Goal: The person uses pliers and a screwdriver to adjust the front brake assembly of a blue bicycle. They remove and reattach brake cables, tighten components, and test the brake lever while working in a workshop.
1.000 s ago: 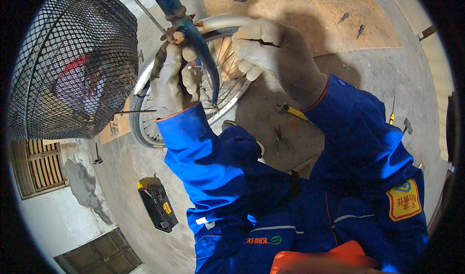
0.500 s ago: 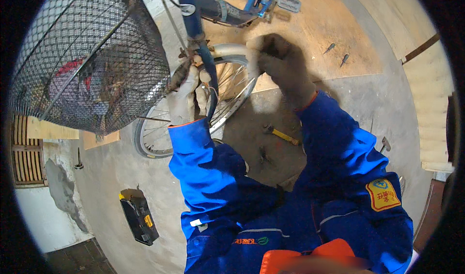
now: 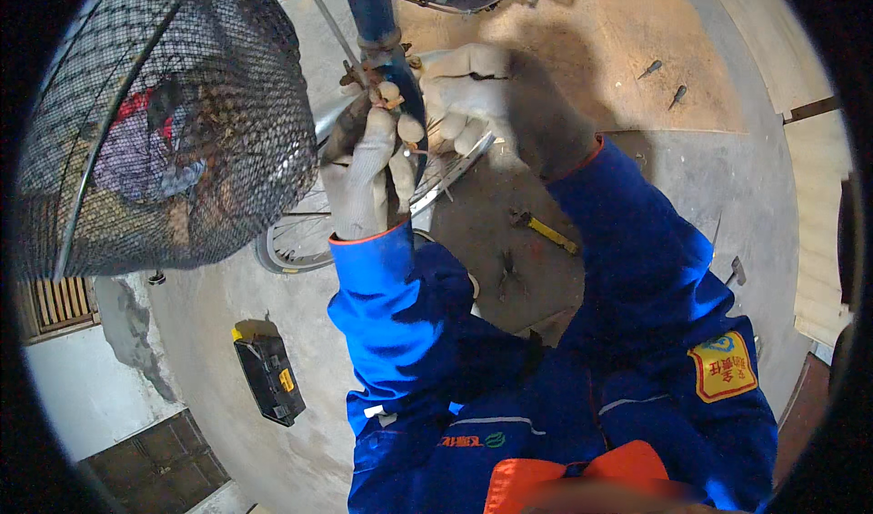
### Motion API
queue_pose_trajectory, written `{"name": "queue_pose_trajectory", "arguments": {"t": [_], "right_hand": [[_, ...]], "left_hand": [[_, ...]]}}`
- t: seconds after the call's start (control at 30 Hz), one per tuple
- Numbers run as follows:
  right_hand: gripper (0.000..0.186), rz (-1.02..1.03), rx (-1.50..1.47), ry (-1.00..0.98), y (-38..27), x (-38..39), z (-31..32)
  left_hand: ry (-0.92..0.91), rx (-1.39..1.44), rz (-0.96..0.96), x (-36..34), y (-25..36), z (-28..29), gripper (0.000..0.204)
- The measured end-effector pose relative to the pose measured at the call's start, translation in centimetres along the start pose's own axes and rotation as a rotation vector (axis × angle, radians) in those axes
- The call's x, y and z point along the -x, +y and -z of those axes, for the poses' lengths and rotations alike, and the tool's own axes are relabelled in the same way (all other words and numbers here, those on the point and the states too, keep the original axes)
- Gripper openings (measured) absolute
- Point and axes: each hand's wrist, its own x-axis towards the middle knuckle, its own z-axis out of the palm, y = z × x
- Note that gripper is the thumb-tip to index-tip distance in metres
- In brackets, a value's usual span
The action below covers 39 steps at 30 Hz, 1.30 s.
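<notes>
A bicycle stands in front of me, its blue frame tube (image 3: 375, 19) running down to the fork. My left hand (image 3: 368, 173), in a pale knit work glove, is closed beside the fork. Its fingertips meet at a rusty brake fitting (image 3: 389, 96), but what they grip is hidden. Gloved likewise, my right hand (image 3: 509, 105) reaches to the other side of the fork with curled fingers. Whatever those fingers hold cannot be made out. Below both hands shows part of the spoked front wheel (image 3: 446, 182).
A black mesh basket (image 3: 182, 214) with mixed contents bulges at the left. On the floor lie a yellow-handled tool (image 3: 550, 235), pliers (image 3: 511, 273), a hammer (image 3: 737, 271) and an open black toolbox (image 3: 264, 378). Two screwdrivers (image 3: 650, 69) rest on the brown board (image 3: 618, 23).
My right hand has moved left to the fork, close to my left hand. The left stays at the brake fitting. The view has shifted, so the basket appears lower.
</notes>
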Motion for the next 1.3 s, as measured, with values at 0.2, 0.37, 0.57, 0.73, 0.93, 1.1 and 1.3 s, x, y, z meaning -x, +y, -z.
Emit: {"name": "queue_pose_trajectory", "arguments": {"t": [0.2,0.37,0.57,0.73,0.93,1.1,1.3], "right_hand": [[0.029,-0.105,0.003,0.015,-1.0,0.4,-0.1],[0.034,-0.203,-0.124,-0.084,-1.0,0.0,-0.6],[0.025,-0.117,-0.184,-0.064,-0.3,0.0,-1.5],[0.028,-0.071,-0.017,-0.050,0.0,0.2,-1.6],[0.022,0.265,0.215,-0.139,1.4,0.9,-1.1],[0.018,-0.019,-0.194,-0.127,1.8,0.8,-1.5],[0.026,-0.197,-0.242,-0.144,0.8,1.2,-1.8]], "left_hand": [[-0.026,-0.001,-0.003,0.1,0.4,-0.4,0.025],[-0.061,-0.145,0.022,0.3,0.1,-0.4,0.039],[-0.042,-0.129,0.040,0.2,0.2,0.2,0.038],[-0.052,-0.086,0.000,0.5,0.1,0.0,0.036],[-0.087,-0.129,-0.052,0.8,0.0,-0.1,0.037],[-0.073,-0.114,-0.087,1.2,-0.1,0.3,0.036],[-0.079,-0.142,-0.115,1.5,0.1,0.2,0.034]]}}
